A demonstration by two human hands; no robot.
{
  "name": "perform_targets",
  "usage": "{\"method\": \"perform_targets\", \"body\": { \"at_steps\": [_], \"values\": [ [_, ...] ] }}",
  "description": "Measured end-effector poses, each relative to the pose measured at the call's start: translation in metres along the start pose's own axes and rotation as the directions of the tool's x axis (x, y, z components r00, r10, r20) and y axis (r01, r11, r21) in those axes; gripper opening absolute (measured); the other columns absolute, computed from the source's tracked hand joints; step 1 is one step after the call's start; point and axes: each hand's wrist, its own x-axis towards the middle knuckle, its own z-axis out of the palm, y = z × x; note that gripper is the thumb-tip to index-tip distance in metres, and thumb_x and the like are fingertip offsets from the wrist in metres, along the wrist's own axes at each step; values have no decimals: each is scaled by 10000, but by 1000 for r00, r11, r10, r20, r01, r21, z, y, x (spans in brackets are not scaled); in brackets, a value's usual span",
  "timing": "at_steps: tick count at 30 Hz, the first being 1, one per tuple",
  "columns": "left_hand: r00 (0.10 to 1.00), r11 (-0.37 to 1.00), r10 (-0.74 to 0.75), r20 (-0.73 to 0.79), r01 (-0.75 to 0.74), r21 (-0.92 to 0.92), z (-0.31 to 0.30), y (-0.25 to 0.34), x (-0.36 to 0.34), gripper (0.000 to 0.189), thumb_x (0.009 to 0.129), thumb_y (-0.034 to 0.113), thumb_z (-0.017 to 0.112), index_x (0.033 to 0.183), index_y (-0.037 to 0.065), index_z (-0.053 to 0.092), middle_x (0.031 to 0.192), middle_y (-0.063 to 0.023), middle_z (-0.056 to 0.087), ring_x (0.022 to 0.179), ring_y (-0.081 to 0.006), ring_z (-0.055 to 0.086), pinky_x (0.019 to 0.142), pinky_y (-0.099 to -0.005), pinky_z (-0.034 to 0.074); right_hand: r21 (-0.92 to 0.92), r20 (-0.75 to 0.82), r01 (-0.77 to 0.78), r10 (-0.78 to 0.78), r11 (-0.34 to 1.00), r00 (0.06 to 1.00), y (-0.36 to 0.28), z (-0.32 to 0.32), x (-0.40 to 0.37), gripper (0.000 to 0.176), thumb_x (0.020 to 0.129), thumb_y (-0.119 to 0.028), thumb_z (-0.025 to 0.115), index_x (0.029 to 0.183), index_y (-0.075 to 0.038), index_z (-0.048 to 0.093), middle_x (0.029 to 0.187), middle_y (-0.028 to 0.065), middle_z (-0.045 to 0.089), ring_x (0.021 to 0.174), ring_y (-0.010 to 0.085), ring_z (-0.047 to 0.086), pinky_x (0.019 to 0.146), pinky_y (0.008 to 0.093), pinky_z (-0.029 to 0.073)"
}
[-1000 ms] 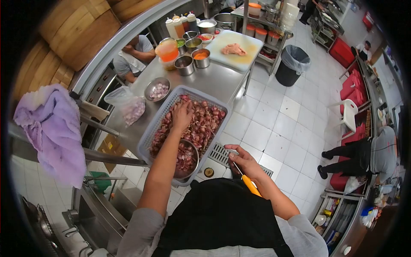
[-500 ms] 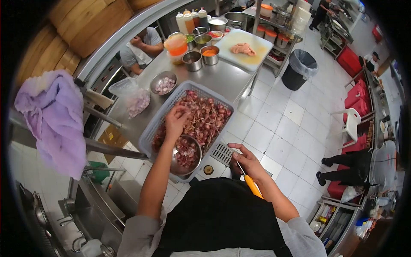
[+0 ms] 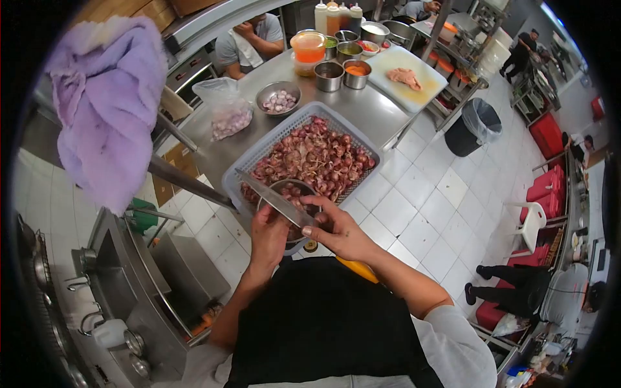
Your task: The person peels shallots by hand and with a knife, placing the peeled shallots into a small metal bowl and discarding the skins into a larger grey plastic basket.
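My right hand [image 3: 333,226] is closed on a knife with a yellow handle [image 3: 357,268]; its broad blade [image 3: 275,199] points up and left. My left hand [image 3: 268,229] is curled beside the blade, over the near side of a metal bowl [image 3: 294,186]; what its fingers hold is hidden. That bowl stands at the near end of a grey plastic basket [image 3: 236,174] full of red shallots [image 3: 317,155]. Behind the basket are a metal bowl of peeled shallots [image 3: 279,101] and a clear bag [image 3: 231,121] of more peeled ones.
A purple towel [image 3: 107,110] hangs on a rail at left. Metal pots [image 3: 328,76], squeeze bottles [image 3: 332,21] and a cutting board [image 3: 417,97] with raw meat stand on the steel table [image 3: 210,152]. A person [image 3: 249,42] sits behind it. A bin [image 3: 473,126] is at right.
My left hand has left the shallots and moved down beside the bowl. My right hand has brought the knife from the right to above the bowl. The view has shifted.
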Motion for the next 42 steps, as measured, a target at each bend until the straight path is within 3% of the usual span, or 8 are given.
{"method": "perform_targets", "body": {
  "at_steps": [11,13,15,17,34,37,39,42],
  "values": [
    [1000,990,19,-1,-19,-139,8,7,-12,282,910,-39,551,1190,-32,530,1085,-125,627,1031,-232,621,963,-376,493,172,-28,99,-96,980,995,-11,12,-3,512,896,-124,700,1327,-84,427,941,52,636,846,82,584,717,236,469],
    [995,993,82,57,-77,-90,6,3,-12,296,917,-11,563,1210,-40,529,1188,-143,606,1116,-247,601,977,-384,484,28,-27,120,-120,992,992,-7,9,-4,444,905,-131,686,1282,-71,459,966,65,651,852,101,617,723,266,499],
    [997,997,77,27,-76,-33,5,-1,-11,287,926,-2,566,1208,-42,529,1181,-142,600,1110,-228,596,972,-358,480,41,-125,406,-399,913,909,3,16,5,451,893,-138,699,1271,-63,464,939,62,650,762,92,591,651,265,475],
    [993,993,113,21,-113,-40,4,-2,-7,278,932,7,572,1205,-30,533,1163,-119,604,1087,-208,596,970,-349,473,14,-52,220,-219,975,974,-2,9,2,444,909,-113,685,1275,-64,439,890,23,628,793,60,539,672,239,442],
    [983,998,64,171,-60,-28,17,0,-18,416,934,100,573,1314,7,431,1288,-120,512,1225,-257,499,1076,-419,378,-215,-181,437,-476,873,861,0,14,13,391,880,-202,730,1093,-24,455,794,51,578,723,93,540,615,251,423],
    [967,996,83,242,-89,16,9,1,-7,403,953,111,564,1315,-2,428,1312,-138,505,1232,-251,496,1083,-407,372,-153,-174,424,-447,893,878,0,11,16,345,896,-187,714,1064,-23,462,881,41,603,788,85,565,665,251,451],
    [976,996,88,199,-87,-13,18,4,-3,355,974,122,543,1297,7,453,1268,-120,533,1188,-225,523,1051,-361,396,326,-94,325,-311,888,946,17,8,31,291,917,-173,691,1050,-30,475,928,25,616,806,71,558,682,253,455],
    [986,999,48,160,-44,-28,22,5,3,316,983,127,534,1273,13,478,1238,-109,555,1160,-209,540,1026,-334,412,287,-143,278,-246,917,959,25,-2,42,249,928,-215,683,1013,-43,523,893,6,621,798,56,551,685,241,455]
  ]
}}
